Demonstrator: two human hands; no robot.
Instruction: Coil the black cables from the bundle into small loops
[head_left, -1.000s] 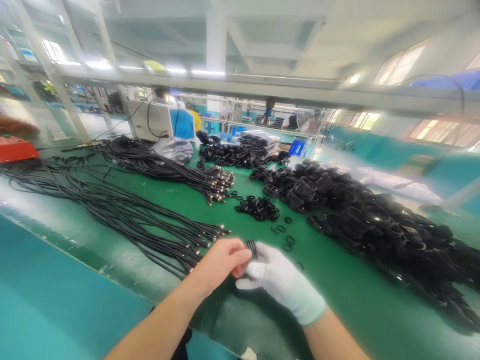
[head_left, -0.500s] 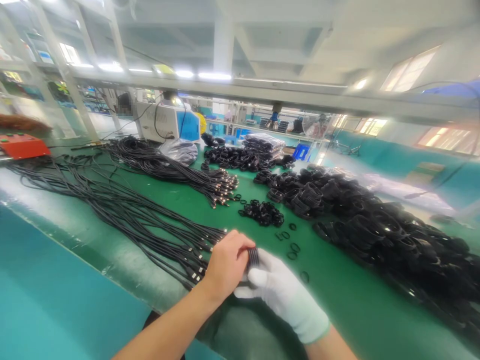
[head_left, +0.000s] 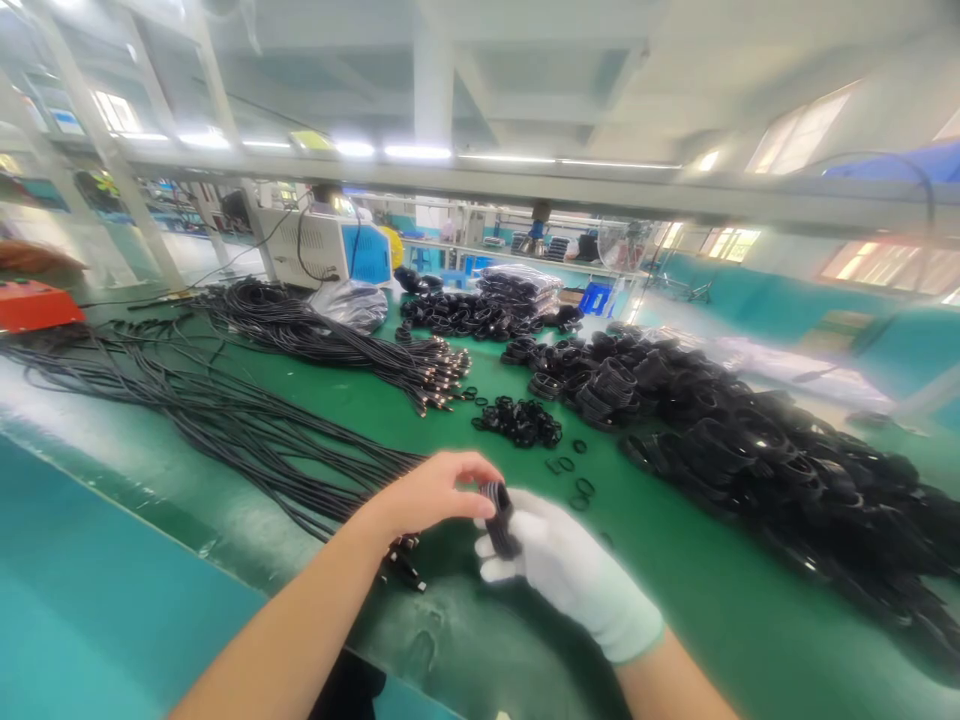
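Observation:
A coiled black cable (head_left: 496, 518) is held up between my two hands above the green table. My bare left hand (head_left: 439, 492) pinches its upper left side between thumb and fingers. From the right, my white-gloved right hand (head_left: 551, 560) wraps its fingers round the coil. Just left of the hands lie long straight black cables (head_left: 285, 450); their plug ends are partly hidden behind my left hand and forearm. Several loose black rings (head_left: 585, 488) lie on the table beyond my right hand, with a small heap of similar rings (head_left: 519, 422) farther back.
A large pile of coiled black cables (head_left: 720, 450) covers the right side. A second bundle of cables (head_left: 360, 350) with metal plugs lies at the back left. Behind stand a white and blue machine (head_left: 330, 248) and stacked bags (head_left: 521, 285). An orange-red box (head_left: 37, 305) sits far left.
My left hand has shifted left and turned on the coil, which now shows more of its side and opening. The right hand still grips it. The whole view has moved slightly.

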